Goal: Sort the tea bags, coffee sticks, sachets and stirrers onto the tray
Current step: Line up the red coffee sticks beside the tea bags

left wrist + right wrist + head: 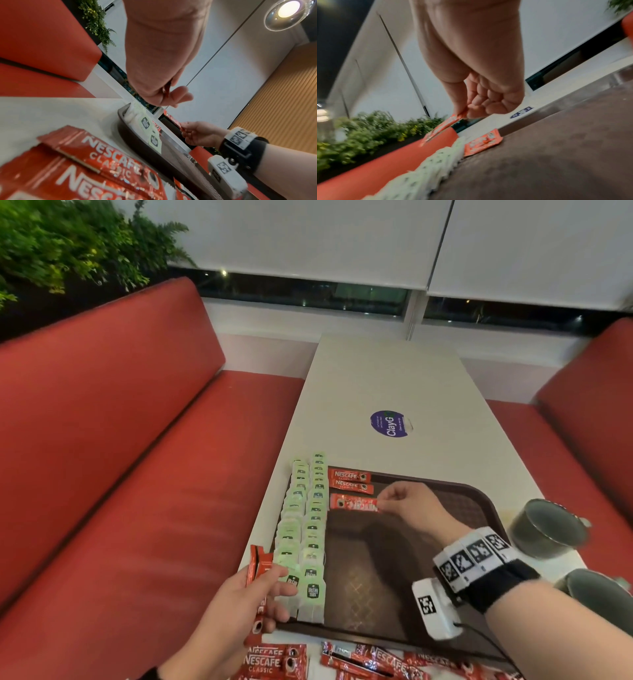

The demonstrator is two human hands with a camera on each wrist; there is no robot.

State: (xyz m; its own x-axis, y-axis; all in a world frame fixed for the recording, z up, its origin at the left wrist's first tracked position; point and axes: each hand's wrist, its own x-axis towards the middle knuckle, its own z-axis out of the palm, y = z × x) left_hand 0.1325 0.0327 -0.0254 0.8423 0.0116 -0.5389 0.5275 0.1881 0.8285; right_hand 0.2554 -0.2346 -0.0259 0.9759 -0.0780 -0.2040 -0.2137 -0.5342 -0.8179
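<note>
A pale table (394,378) runs between red booth seats (120,440) toward a window. Near its front sits a brown tray (472,501). Two rows of green tea bags (305,522) already line the tray's left side, and two coffee sticks (349,480) lie at its far end. The right hand (407,505) pinches a third stick (354,504) just nearer than those, not yet laid flat. The left hand (255,597) grips several spare sticks (257,566) at the tray's near-left corner. Many more sticks (370,662) lie loose on the near table edge. No sachets or stirrers show. Two cups (548,529) stand right of the tray, out of the way.
</note>
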